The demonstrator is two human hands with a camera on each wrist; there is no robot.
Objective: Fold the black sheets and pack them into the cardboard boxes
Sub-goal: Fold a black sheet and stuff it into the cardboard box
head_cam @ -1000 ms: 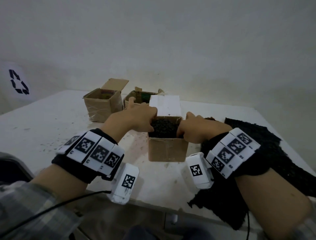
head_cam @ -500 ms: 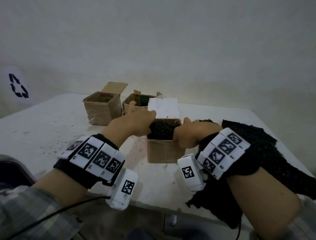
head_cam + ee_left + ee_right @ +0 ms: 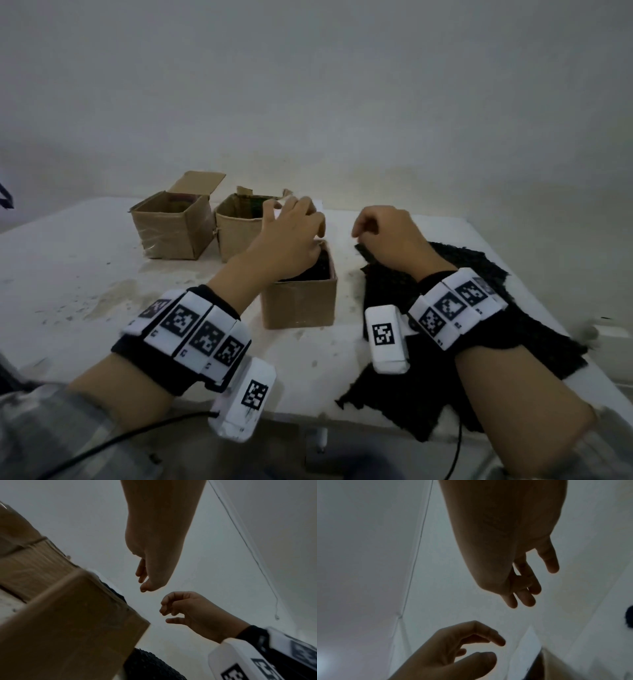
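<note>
The near cardboard box (image 3: 298,303) stands open at the table's middle with a folded black sheet (image 3: 321,265) packed inside. My left hand (image 3: 298,214) hovers over the box's far side by its white back flap (image 3: 318,205), fingers loosely curled and holding nothing. In the right wrist view the left hand (image 3: 494,650) shows thumb and forefinger apart, short of the flap. My right hand (image 3: 363,231) hangs empty and relaxed to the right of the box, above the black sheets (image 3: 394,394). It appears loosely curled in the left wrist view (image 3: 164,614).
Two more open cardboard boxes (image 3: 171,226) (image 3: 238,228) stand at the back left of the white table (image 3: 68,274). The flat black sheets cover the table's right side and overhang its front edge. A thin cable (image 3: 113,438) trails from my left wrist.
Both hands have come up out of the near box, leaving the black sheet inside. The right hand moved right, clear of the box; the left rose toward the back flap.
</note>
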